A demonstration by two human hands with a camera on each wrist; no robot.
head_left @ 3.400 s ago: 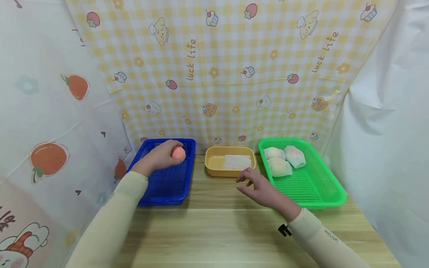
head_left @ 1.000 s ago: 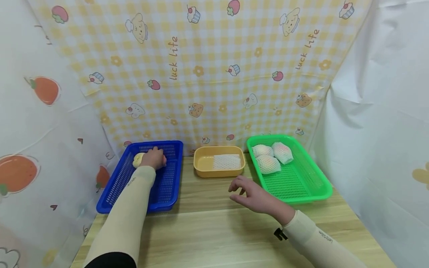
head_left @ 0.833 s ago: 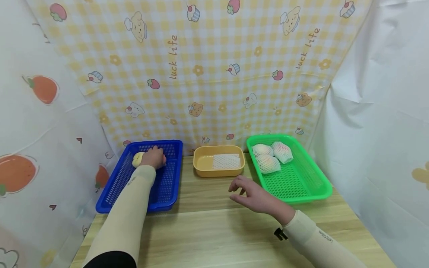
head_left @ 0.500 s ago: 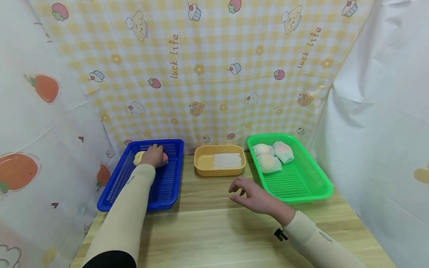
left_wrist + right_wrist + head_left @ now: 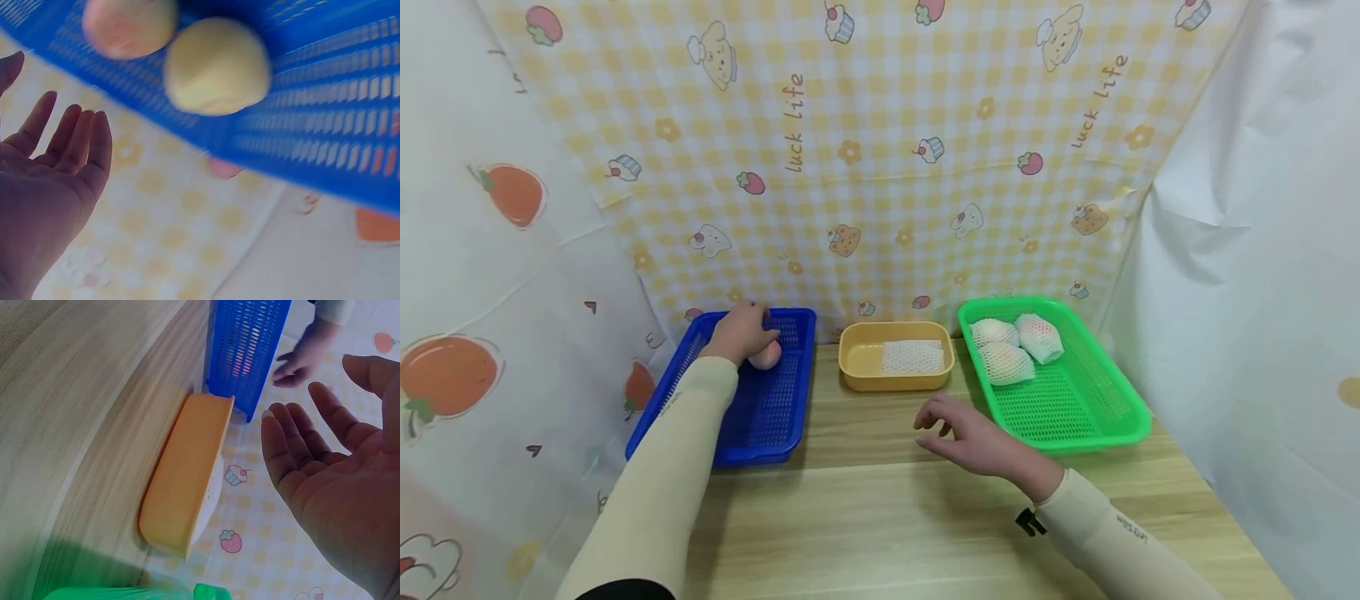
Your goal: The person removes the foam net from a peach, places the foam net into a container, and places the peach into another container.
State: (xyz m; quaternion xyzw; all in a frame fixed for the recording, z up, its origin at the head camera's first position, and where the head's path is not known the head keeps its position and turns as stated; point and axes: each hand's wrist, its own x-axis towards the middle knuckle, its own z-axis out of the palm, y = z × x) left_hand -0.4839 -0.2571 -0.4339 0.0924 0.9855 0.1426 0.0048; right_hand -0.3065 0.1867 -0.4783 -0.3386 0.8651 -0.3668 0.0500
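My left hand (image 5: pixel 741 331) hovers over the blue basket (image 5: pixel 806 383), its fingers loose and nothing in its grasp. Just below it, a pinkish peach (image 5: pixel 766 357) lies in the basket. The left wrist view shows that hand (image 5: pixel 56 169) apart from the peach (image 5: pixel 128 28), which sits beside a pale yellow round fruit (image 5: pixel 217 65); the hand hides this fruit in the head view. Above the table, left of the green basket (image 5: pixel 1045 421), my right hand (image 5: pixel 966 437) hangs with loosely bent fingers and holds nothing.
White foam fruit nets (image 5: pixel 912 357) lie in a small yellow tray (image 5: pixel 880 384) between the two baskets. Several net-wrapped fruits (image 5: pixel 1006 364) sit at the back left of the green basket. Patterned cloth (image 5: pixel 880 208) walls the back; white sheets hang at both sides.
My left hand first held the peach above the blue basket, then lowered it in beside the yellow fruit. Now it has let go and risen. My right hand has stayed nearly still.
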